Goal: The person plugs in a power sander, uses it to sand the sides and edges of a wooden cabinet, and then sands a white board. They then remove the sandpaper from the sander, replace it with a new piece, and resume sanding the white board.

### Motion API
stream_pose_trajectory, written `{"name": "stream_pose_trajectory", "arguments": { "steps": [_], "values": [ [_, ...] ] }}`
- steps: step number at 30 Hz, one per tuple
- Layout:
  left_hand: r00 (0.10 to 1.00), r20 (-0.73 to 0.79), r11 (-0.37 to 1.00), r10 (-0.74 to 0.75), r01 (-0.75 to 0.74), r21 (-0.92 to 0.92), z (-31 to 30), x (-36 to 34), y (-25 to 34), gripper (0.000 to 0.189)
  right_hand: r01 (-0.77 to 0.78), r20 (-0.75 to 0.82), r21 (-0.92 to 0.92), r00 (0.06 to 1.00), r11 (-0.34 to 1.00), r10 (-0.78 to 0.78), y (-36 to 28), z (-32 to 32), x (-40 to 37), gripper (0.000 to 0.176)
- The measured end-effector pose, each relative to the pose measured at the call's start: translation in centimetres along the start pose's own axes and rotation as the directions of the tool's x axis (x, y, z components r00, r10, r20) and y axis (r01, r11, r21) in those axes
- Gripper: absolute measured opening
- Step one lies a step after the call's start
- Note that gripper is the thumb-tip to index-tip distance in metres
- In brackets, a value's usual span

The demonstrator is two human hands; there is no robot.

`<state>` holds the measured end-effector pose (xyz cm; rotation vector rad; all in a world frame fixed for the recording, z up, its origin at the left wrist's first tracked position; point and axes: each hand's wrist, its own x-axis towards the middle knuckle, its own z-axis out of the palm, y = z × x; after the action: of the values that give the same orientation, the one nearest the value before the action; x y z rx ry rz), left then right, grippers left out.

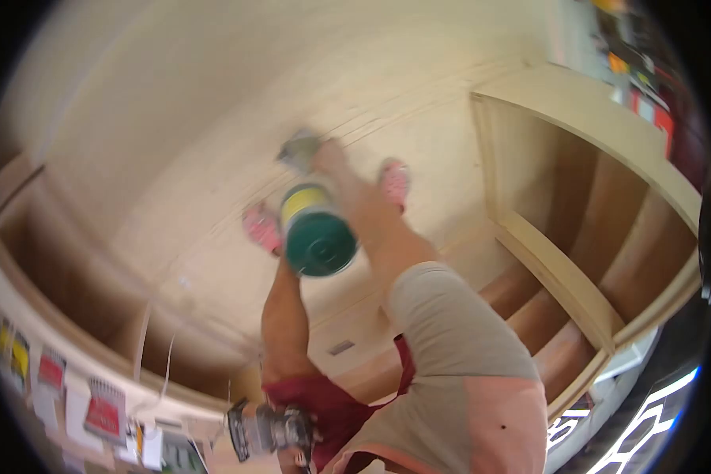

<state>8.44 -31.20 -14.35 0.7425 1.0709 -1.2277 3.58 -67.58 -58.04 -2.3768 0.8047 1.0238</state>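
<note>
My right hand reaches forward over the pale wooden surface, its fingers closed round a blurred grey tool. Nearer to me is a round container with a green end towards the camera and a yellow band on its side; it overlaps the edge of my right forearm in view. What supports the container is hidden. At the lower left, a grey and black power tool is beside my dark red clothing, with a patch of skin near it. I cannot make out my left hand's fingers.
Pink shoes stand on the wooden surface. An open wooden compartment frame curves along the right, and another along the left. Red-labelled packets lie beyond the left frame. A small grey rectangular piece is near my legs.
</note>
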Motion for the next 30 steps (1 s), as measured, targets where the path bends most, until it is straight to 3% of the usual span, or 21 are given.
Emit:
{"name": "stream_pose_trajectory", "arguments": {
  "steps": [1,2,3,6,8,10,11,13,15,17,19,21,23,24,25,27,29,30],
  "values": [
    [1.000,0.000,0.999,-0.024,0.024,-0.023,0.2,0.6,0.2,0.057,-0.425,0.136,0.400,0.904,0.812,0.406,-2.4,-4.6,-3.0,0.026],
    [0.999,-0.007,0.998,-0.049,0.049,-0.042,0.0,0.6,0.2,0.056,-0.323,-0.005,0.372,0.937,0.870,0.350,-2.7,-1.7,-2.3,0.025],
    [0.998,-0.017,0.996,-0.068,0.067,-0.057,0.1,0.3,0.0,0.056,-0.319,0.126,0.381,0.948,0.868,0.293,-3.3,-1.8,-2.4,0.028],
    [0.996,-0.036,0.993,-0.084,0.081,-0.083,-0.3,-2.2,-0.9,0.054,-0.262,0.114,0.654,0.962,0.710,0.250,-5.8,-6.8,-8.1,0.033],
    [0.994,-0.025,0.990,-0.111,0.108,-0.088,-0.4,-3.7,-1.8,0.053,-0.266,0.054,0.732,0.940,0.627,0.336,-6.0,-10.9,-13.1,0.041],
    [0.994,0.019,0.994,-0.104,0.105,-0.035,0.0,-5.3,-2.6,0.052,-0.150,-0.018,0.818,0.958,0.555,0.286,-5.0,-13.9,-18.6,0.049],
    [0.996,0.005,0.996,-0.090,0.090,0.000,0.5,-4.9,-3.1,0.048,-0.006,-0.153,0.801,0.965,0.599,0.215,-3.9,-15.8,-21.5,0.043],
    [0.998,-0.009,0.994,-0.060,0.060,0.089,2.1,-5.0,-4.3,0.044,0.034,-0.042,0.692,0.999,0.721,-0.006,-0.6,-19.4,-27.1,0.036],
    [0.999,0.022,0.977,-0.042,0.036,0.212,3.9,-5.8,-5.7,0.044,0.047,-0.177,0.696,0.978,0.716,0.108,2.8,-21.6,-32.6,0.032],
    [0.998,0.044,0.946,-0.035,0.019,0.323,4.9,-7.2,-6.9,0.043,0.006,-0.217,0.747,0.947,0.665,0.236,6.6,-25.6,-40.5,0.033],
    [0.996,0.078,0.898,-0.035,-0.003,0.440,5.7,-8.2,-7.4,0.042,0.179,-0.466,0.679,0.854,0.712,0.230,11.0,-25.7,-45.6,0.033],
    [0.994,0.105,0.837,-0.033,-0.030,0.546,7.3,-9.0,-8.0,0.042,0.243,-0.614,0.561,0.763,0.791,0.201,16.4,-27.8,-52.0,0.034],
    [0.989,0.139,0.789,-0.043,-0.052,0.613,8.9,-9.5,-9.0,0.041,0.235,-0.536,0.778,0.733,0.582,0.420,19.9,-28.7,-58.9,0.029],
    [0.988,0.148,0.768,-0.048,-0.058,0.638,9.9,-9.5,-9.4,0.041,0.244,-0.567,0.777,0.673,0.580,0.476,21.5,-29.6,-62.2,0.028],
    [0.984,0.169,0.745,-0.059,-0.069,0.663,10.5,-9.7,-9.4,0.041,0.138,-0.537,0.803,0.591,0.580,0.602,21.5,-30.8,-66.5,0.030],
    [0.978,0.197,0.710,-0.063,-0.094,0.698,12.0,-10.4,-9.7,0.040,0.171,-0.582,0.800,0.454,0.575,0.675,23.0,-31.1,-71.3,0.032],
    [0.976,0.206,0.693,-0.074,-0.098,0.714,14.5,-11.2,-10.1,0.039,0.359,-0.554,0.824,0.355,0.438,0.753,23.4,-32.2,-75.7,0.038],
    [0.970,0.231,0.691,-0.074,-0.117,0.713,15.5,-11.5,-11.8,0.038,0.301,-0.588,0.803,0.261,0.514,0.766,24.7,-32.0,-78.4,0.041]
  ]
}}
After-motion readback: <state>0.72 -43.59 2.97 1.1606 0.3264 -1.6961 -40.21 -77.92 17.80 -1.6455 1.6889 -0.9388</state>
